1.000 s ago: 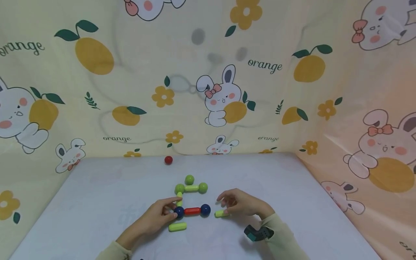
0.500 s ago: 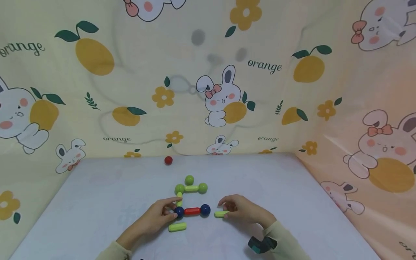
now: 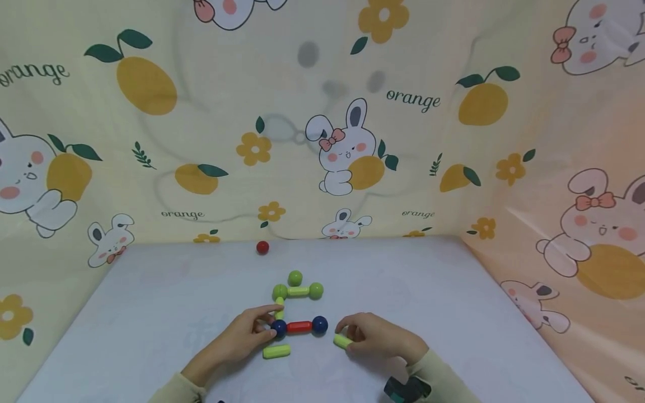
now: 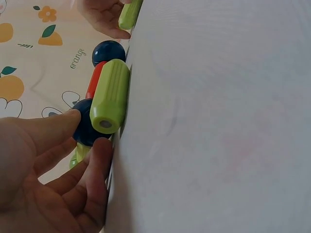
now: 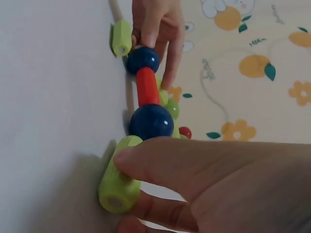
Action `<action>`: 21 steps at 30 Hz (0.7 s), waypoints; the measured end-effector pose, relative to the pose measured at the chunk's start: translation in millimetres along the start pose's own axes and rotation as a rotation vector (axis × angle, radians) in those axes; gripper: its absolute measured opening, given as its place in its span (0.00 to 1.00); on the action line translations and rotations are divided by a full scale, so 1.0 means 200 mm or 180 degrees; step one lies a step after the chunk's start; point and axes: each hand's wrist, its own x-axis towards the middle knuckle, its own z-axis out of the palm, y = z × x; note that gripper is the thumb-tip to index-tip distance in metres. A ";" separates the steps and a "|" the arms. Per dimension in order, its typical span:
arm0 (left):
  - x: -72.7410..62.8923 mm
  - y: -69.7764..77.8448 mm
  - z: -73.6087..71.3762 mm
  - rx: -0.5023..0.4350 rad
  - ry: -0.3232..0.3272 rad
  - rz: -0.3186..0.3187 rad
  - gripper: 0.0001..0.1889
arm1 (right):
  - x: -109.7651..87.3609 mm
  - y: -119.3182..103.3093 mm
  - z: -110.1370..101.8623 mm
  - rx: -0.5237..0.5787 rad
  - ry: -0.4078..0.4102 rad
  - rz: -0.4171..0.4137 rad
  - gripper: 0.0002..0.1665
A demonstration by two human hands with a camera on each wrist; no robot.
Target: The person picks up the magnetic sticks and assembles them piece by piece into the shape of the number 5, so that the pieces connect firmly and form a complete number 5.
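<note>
My left hand (image 3: 242, 338) pinches the left dark blue ball (image 3: 279, 328) between thumb and fingers. A red rod (image 3: 299, 327) joins that ball to a second blue ball (image 3: 319, 325). From the held ball a light green rod (image 3: 279, 305), partly behind my fingers, runs back to a green ball (image 3: 280, 291). Another green rod (image 3: 298, 291) links this to a further green ball (image 3: 316, 290). To the right, my right hand (image 3: 380, 337) grips a loose light green rod (image 5: 119, 179), tilted, its upper end close to the second blue ball in the right wrist view.
One more light green rod (image 3: 276, 351) lies in front of the held ball, near my left hand. Behind the linked pieces sits a green ball (image 3: 295, 277). A red ball (image 3: 262, 247) rests at the back edge of the white table (image 3: 166, 302), before a printed cloth backdrop (image 3: 216, 112).
My right hand has come slightly nearer the front with its green rod, which has turned from lying level to slanting. The left hand keeps its place on the blue ball.
</note>
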 end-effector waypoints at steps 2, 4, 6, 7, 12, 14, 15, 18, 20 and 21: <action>0.00 0.00 0.00 0.0007 0.0018 -0.0007 0.26 | 0.00 0.01 0.00 0.0011 -0.0002 -0.0006 0.18; 0.00 0.00 0.00 0.0005 0.0026 -0.0011 0.26 | 0.00 0.02 -0.01 0.0032 0.0012 -0.0032 0.18; 0.00 0.00 0.00 0.0002 0.0031 -0.0020 0.26 | 0.00 0.03 -0.02 0.0119 0.0041 -0.0078 0.17; 0.00 0.00 0.00 0.0004 0.0032 -0.0025 0.26 | 0.01 0.04 -0.02 0.0175 0.0064 -0.0104 0.16; 0.00 0.01 0.00 0.0017 0.0031 -0.0053 0.26 | 0.02 0.05 -0.02 0.0548 0.0137 -0.0252 0.12; -0.01 0.01 0.00 0.0027 0.0033 -0.0062 0.26 | 0.03 0.05 -0.01 0.0673 0.0147 -0.0274 0.12; -0.01 0.01 0.00 0.0032 0.0032 -0.0062 0.26 | 0.03 0.05 -0.01 0.0736 0.0151 -0.0275 0.12; -0.01 0.01 0.00 0.0046 0.0029 -0.0067 0.26 | 0.04 0.04 0.02 0.0902 0.0152 -0.0265 0.12; 0.00 0.01 0.00 0.0056 0.0026 -0.0068 0.26 | 0.04 0.03 0.04 0.1021 0.0177 -0.0229 0.13; 0.00 0.01 0.00 0.0060 0.0026 -0.0066 0.26 | 0.05 0.03 0.05 0.1072 0.0197 -0.0212 0.13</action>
